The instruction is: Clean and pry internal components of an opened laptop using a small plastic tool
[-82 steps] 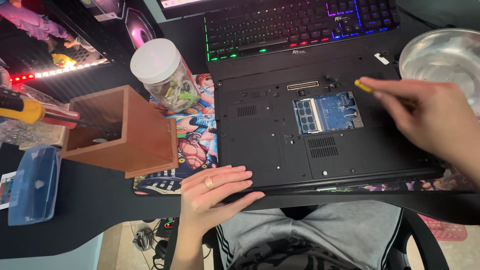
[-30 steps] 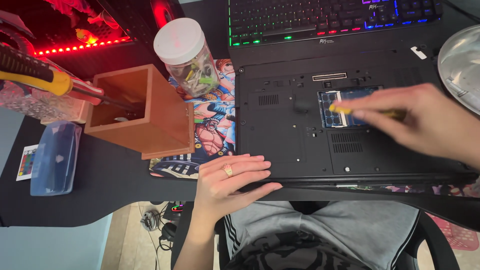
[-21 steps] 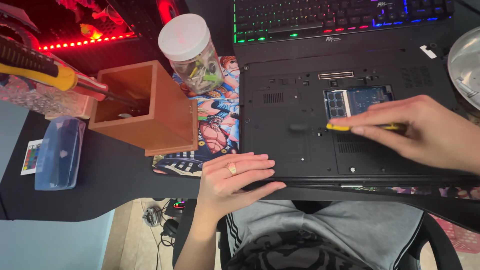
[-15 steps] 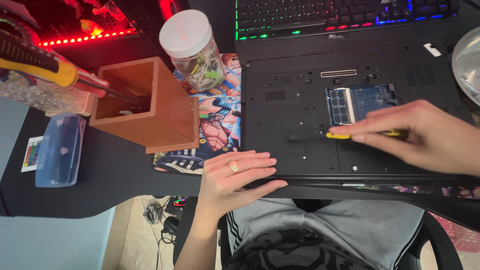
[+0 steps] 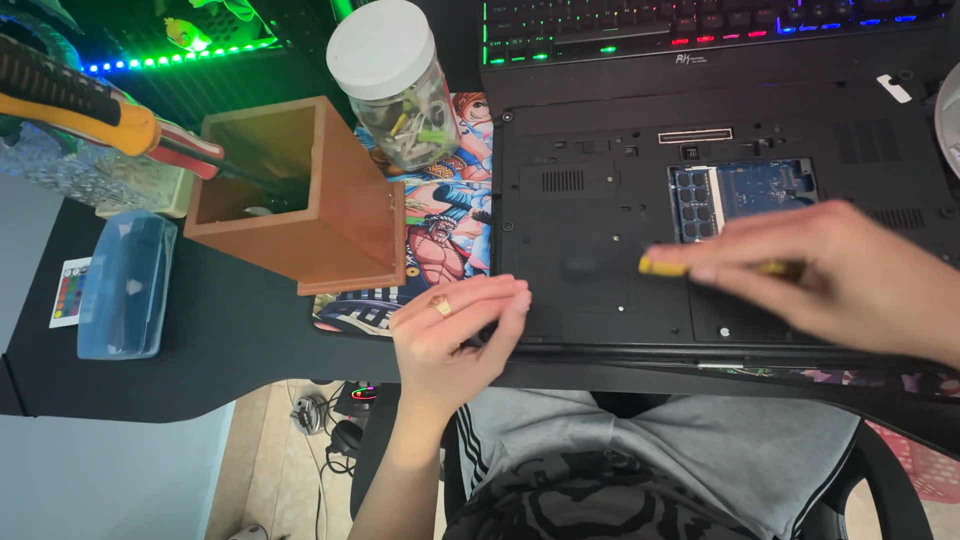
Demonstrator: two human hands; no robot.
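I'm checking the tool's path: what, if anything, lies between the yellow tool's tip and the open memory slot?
Nothing visible: only bare laptop base separates the yellow tool in the right hand from the memory slot.

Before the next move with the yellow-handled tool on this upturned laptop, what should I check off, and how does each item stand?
1. Left hand steadying the laptop at its near left corner: ok, the fingers lie flat across the edge.
2. Right hand gripping the yellow-handled tool: ok, held in the fingers.
3. Tool tip seated on a screw: cannot tell, the tip is blurred.
4. Memory bay open and unobstructed: ok, the blue boards show.
5. Laptop lying flat on the desk: ok, underside up.
6. Wooden box and jar apart from the laptop: ok, both stand to its left.
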